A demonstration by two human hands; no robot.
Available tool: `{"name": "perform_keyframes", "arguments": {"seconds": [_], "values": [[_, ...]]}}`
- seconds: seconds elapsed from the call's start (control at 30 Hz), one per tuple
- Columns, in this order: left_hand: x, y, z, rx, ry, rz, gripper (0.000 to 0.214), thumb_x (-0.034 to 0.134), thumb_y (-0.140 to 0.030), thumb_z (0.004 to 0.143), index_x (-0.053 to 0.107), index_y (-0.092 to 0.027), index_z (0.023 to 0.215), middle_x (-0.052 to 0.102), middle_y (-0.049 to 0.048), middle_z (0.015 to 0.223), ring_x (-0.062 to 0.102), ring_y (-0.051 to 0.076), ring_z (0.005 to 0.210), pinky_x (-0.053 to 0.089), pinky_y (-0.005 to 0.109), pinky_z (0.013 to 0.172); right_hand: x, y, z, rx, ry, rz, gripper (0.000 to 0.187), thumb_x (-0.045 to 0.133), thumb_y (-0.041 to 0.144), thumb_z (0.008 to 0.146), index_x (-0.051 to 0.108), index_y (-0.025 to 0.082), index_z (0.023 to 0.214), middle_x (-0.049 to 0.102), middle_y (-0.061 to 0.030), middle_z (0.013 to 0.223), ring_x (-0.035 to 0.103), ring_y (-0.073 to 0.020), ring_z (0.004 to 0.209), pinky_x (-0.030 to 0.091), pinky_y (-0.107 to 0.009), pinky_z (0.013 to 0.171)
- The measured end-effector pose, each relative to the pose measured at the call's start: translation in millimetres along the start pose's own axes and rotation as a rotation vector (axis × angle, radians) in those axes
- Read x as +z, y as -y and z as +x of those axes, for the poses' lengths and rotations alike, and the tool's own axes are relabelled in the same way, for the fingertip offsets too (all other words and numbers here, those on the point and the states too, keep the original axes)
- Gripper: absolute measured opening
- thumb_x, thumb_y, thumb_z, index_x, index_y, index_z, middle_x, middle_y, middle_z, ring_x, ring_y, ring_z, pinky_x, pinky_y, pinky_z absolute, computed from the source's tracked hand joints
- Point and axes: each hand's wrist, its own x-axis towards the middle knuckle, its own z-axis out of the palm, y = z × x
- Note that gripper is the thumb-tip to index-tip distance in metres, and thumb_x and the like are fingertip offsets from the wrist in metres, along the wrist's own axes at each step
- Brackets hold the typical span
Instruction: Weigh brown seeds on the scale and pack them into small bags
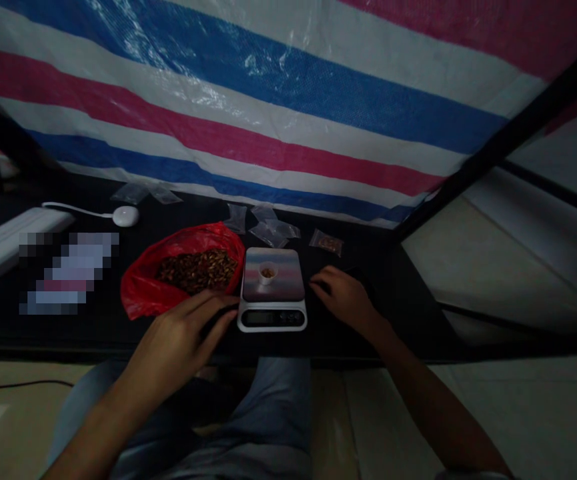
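A small digital scale (273, 293) sits on the dark table with a tiny white cup (267, 273) of brown bits on its platform. Left of it lies an open red plastic bag (141, 290) full of dark brown seeds (198, 269). My left hand (183, 337) rests at the bag's front edge beside the scale, fingers stretched forward and holding nothing. My right hand (343, 297) lies on the table right of the scale, fingers loosely curled and apparently empty.
Several small clear plastic bags (268, 227) lie behind the scale; one filled bag (327, 242) lies at the back right. A white keyboard (3, 243) and mouse (125, 215) are at the left. A striped tarp (268, 100) hangs behind the table.
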Motion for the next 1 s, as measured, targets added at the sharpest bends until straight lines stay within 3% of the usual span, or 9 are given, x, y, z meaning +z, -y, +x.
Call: {"name": "perform_keyframes", "arguments": {"seconds": [0.13,0.23,0.33,0.43,0.53,0.73,0.87,1.0], "values": [[-31.0,24,17,-0.088,-0.046,0.140,0.035,0.045,-0.036,0.102,0.072,-0.022,0.119,0.075,0.0090,0.120,0.072,0.026,0.106,0.058,0.038,0.094,-16,4,11,-0.001,-0.018,0.074,0.017,0.059,0.026,0.099,0.074,0.017,0.099,0.073,-0.0067,0.105,0.068,-0.0179,0.093,0.049,-0.030,0.083],[-49.8,42,34,-0.097,0.078,0.223,0.038,0.042,-0.032,0.103,0.072,-0.020,0.122,0.074,0.0103,0.126,0.072,0.028,0.106,0.056,0.043,0.096,-29,15,19,-0.054,-0.133,0.207,0.014,0.064,0.027,0.096,0.074,0.018,0.095,0.073,-0.0051,0.098,0.065,-0.0168,0.086,0.047,-0.030,0.082],[-57.7,47,56,-0.061,0.217,0.244,0.036,0.042,-0.026,0.103,0.076,-0.019,0.115,0.077,0.0083,0.117,0.073,0.025,0.097,0.055,0.042,0.092,-35,35,33,-0.160,-0.143,0.334,0.011,0.068,0.026,0.093,0.076,0.018,0.094,0.072,-0.0034,0.093,0.062,-0.0148,0.079,0.046,-0.028,0.077],[-53.5,46,77,-0.020,0.292,0.229,0.029,0.057,-0.019,0.094,0.075,-0.017,0.116,0.077,0.0089,0.117,0.072,0.023,0.099,0.053,0.033,0.090,-37,58,45,-0.240,-0.077,0.388,0.011,0.069,0.024,0.092,0.078,0.018,0.094,0.072,-0.0033,0.094,0.061,-0.0133,0.077,0.044,-0.027,0.075],[-42.7,45,91,-0.050,0.418,0.231,0.046,0.073,-0.022,0.083,0.071,-0.017,0.128,0.072,0.0129,0.129,0.072,0.027,0.106,0.054,0.032,0.090,-39,71,53,-0.277,-0.009,0.364,0.017,0.065,0.026,0.095,0.081,0.020,0.097,0.072,-0.0037,0.095,0.062,-0.0136,0.080,0.043,-0.027,0.073],[-25.8,48,102,-0.021,0.443,0.266,0.058,0.074,-0.028,0.082,0.065,-0.021,0.138,0.060,0.0132,0.147,0.064,0.033,0.126,0.051,0.038,0.104,-38,65,71,-0.249,-0.155,0.390,0.019,0.063,0.024,0.095,0.080,0.018,0.099,0.075,-0.0058,0.091,0.062,-0.0152,0.076,0.044,-0.029,0.070],[-25.1,49,105,-0.059,0.466,0.256,0.039,0.065,-0.020,0.088,0.071,-0.020,0.126,0.071,0.0131,0.133,0.069,0.029,0.116,0.052,0.034,0.098,-25,54,85,-0.201,-0.236,0.442,0.017,0.063,0.024,0.093,0.079,0.018,0.091,0.073,-0.0041,0.084,0.060,-0.0150,0.071,0.043,-0.029,0.066],[-30.0,49,101,-0.051,0.426,0.266,0.034,0.057,-0.015,0.091,0.075,-0.020,0.119,0.076,0.0131,0.122,0.072,0.028,0.112,0.053,0.033,0.094,-8,42,94,-0.128,-0.319,0.484,0.020,0.062,0.029,0.092,0.077,0.018,0.084,0.070,-0.0034,0.076,0.058,-0.0160,0.068,0.042,-0.030,0.064]]}}
